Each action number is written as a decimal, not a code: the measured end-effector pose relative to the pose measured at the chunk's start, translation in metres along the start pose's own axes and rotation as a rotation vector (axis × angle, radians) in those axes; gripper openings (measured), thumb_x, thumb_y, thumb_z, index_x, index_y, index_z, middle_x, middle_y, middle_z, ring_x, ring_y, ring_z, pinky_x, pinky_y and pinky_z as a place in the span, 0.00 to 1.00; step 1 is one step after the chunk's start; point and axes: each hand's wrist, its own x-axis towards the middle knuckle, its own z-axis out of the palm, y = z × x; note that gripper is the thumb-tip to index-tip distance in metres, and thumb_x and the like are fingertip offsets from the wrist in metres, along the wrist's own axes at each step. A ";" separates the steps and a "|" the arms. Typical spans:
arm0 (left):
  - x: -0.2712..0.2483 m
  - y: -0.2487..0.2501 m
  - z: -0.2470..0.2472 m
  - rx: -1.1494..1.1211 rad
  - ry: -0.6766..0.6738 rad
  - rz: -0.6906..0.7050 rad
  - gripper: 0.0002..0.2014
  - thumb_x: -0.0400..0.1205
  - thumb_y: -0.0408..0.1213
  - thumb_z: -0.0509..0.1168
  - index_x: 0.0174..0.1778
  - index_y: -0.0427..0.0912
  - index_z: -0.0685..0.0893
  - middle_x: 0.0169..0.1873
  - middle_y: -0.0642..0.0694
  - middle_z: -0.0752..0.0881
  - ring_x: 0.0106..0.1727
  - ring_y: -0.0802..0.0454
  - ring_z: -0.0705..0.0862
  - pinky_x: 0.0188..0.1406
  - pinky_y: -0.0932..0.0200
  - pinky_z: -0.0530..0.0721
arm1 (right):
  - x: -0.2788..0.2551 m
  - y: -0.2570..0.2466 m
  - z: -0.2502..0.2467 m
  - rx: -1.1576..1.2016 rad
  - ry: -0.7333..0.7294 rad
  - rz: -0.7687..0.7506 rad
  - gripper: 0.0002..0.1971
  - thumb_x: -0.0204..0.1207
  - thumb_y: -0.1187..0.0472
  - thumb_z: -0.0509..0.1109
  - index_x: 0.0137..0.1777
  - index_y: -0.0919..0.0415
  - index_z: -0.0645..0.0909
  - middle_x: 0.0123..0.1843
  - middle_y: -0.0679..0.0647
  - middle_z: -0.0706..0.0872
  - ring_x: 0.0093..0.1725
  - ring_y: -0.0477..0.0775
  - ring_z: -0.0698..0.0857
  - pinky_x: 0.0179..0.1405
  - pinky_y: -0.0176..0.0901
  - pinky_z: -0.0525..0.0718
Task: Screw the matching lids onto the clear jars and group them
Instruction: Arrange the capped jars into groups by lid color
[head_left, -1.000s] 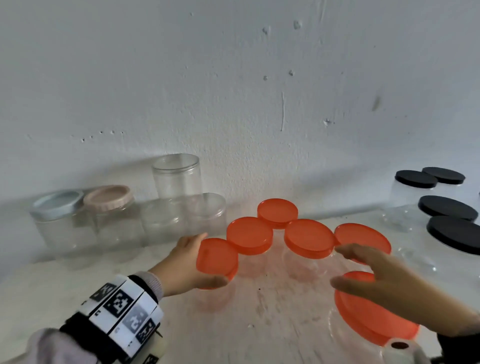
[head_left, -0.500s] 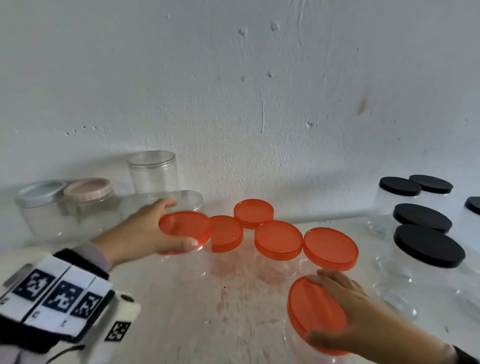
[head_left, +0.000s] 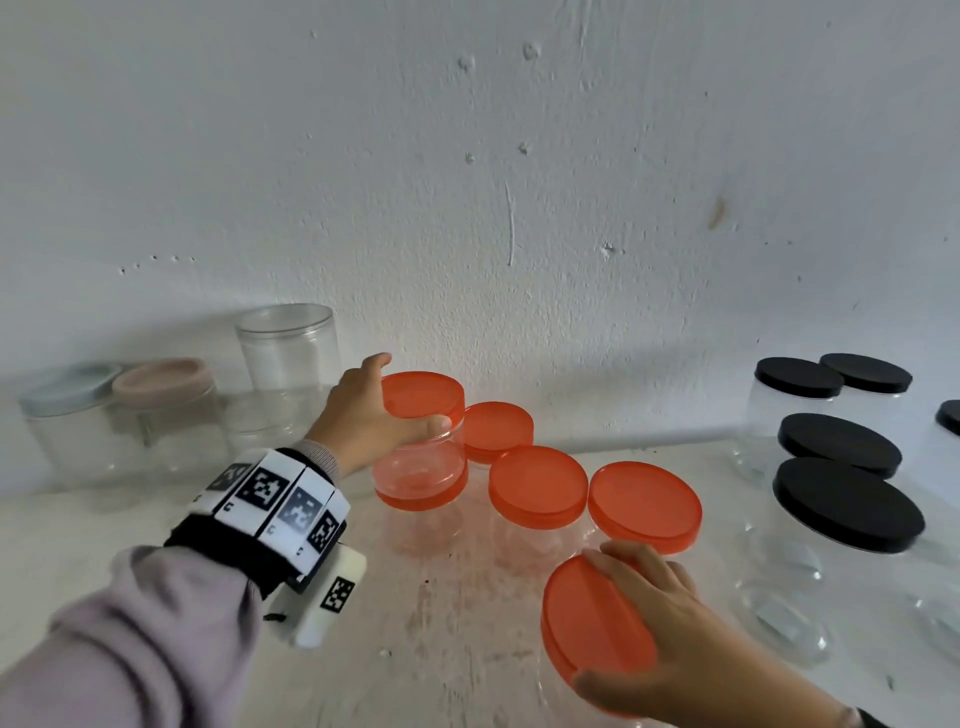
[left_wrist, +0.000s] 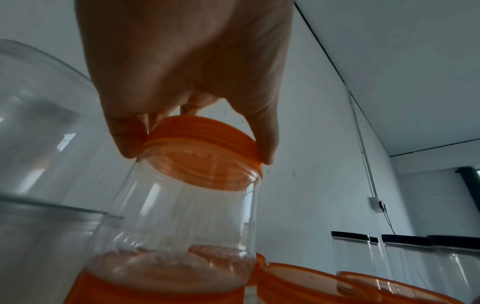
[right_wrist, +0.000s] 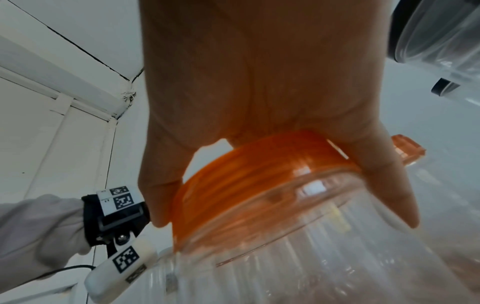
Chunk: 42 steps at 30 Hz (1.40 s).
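My left hand grips the orange lid of a small clear jar from above. That jar stands upright directly over another orange-lidded jar; whether it rests on it I cannot tell. In the left wrist view my fingers and thumb pinch the lid's rim. My right hand holds the lid of a large orange-lidded jar at the front, which is tilted to the left. In the right wrist view the hand spans that lid.
Three more orange-lidded jars stand between my hands. Several black-lidded jars crowd the right side. At the left, by the wall, are a blue-lidded jar, a pink-lidded jar and a tall clear jar.
My left hand has carried the small orange-lidded jar up and back, over another orange lid. My right hand dropped onto the large jar's lid, gripped it and tilted the jar.
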 end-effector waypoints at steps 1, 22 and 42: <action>0.000 -0.001 0.002 -0.026 0.015 -0.005 0.58 0.62 0.60 0.78 0.83 0.48 0.53 0.78 0.41 0.63 0.77 0.45 0.66 0.73 0.48 0.70 | 0.000 0.000 0.000 0.002 -0.004 -0.002 0.51 0.57 0.26 0.64 0.80 0.37 0.47 0.69 0.24 0.46 0.72 0.37 0.49 0.78 0.44 0.60; -0.004 -0.036 0.075 -0.207 0.027 -0.281 0.44 0.68 0.41 0.81 0.73 0.34 0.62 0.68 0.37 0.75 0.68 0.40 0.76 0.69 0.46 0.76 | 0.014 0.011 0.000 -0.267 -0.036 -0.082 0.46 0.75 0.34 0.64 0.78 0.38 0.31 0.77 0.35 0.41 0.79 0.45 0.51 0.78 0.38 0.53; 0.039 -0.012 0.097 -0.136 0.153 -0.420 0.43 0.73 0.41 0.77 0.75 0.26 0.59 0.71 0.30 0.70 0.72 0.35 0.72 0.69 0.47 0.73 | 0.017 0.006 -0.001 -0.350 -0.035 -0.084 0.32 0.85 0.41 0.51 0.73 0.34 0.28 0.75 0.27 0.32 0.81 0.46 0.48 0.76 0.33 0.43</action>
